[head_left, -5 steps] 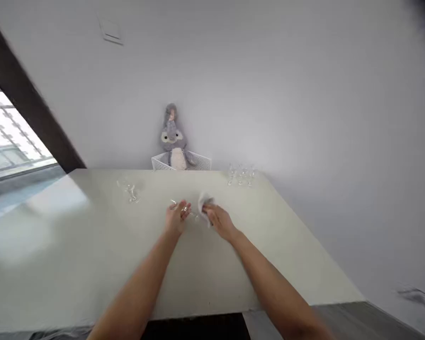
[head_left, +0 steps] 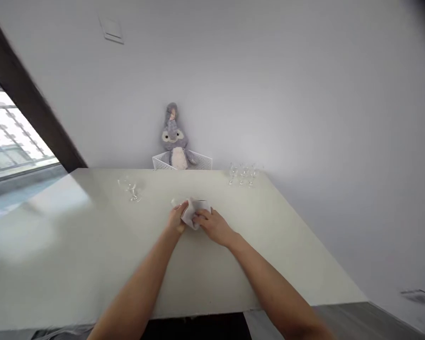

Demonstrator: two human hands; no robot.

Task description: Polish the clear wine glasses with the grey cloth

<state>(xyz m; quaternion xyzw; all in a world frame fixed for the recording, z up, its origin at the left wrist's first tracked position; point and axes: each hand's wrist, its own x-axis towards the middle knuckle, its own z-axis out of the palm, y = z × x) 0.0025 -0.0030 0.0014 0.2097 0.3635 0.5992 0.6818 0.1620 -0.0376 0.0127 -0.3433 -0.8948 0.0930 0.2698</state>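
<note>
Over the middle of the table, my left hand (head_left: pixel 177 217) is closed round a small clear stemmed glass (head_left: pixel 174 202). Only the glass's left end shows; the rest is behind my fingers and a white cloth (head_left: pixel 190 213). My right hand (head_left: pixel 214 225) grips that cloth and presses it against the glass's right end, close beside my left fingers. To the left, one or more clear stemmed glasses (head_left: pixel 131 189) are on the table; how many I cannot tell. Several clear stemmed glasses (head_left: pixel 241 174) stand grouped at the back right.
The pale table (head_left: pixel 102 264) meets the wall on its right side. At its far edge a grey plush toy (head_left: pixel 174 138) sits in a white perforated basket (head_left: pixel 202 162). A window (head_left: pixel 12 127) with a dark frame is on the left.
My right hand has brought the cloth leftward onto the glass, covering its right end, which was bare before. My left hand keeps its place and its hold.
</note>
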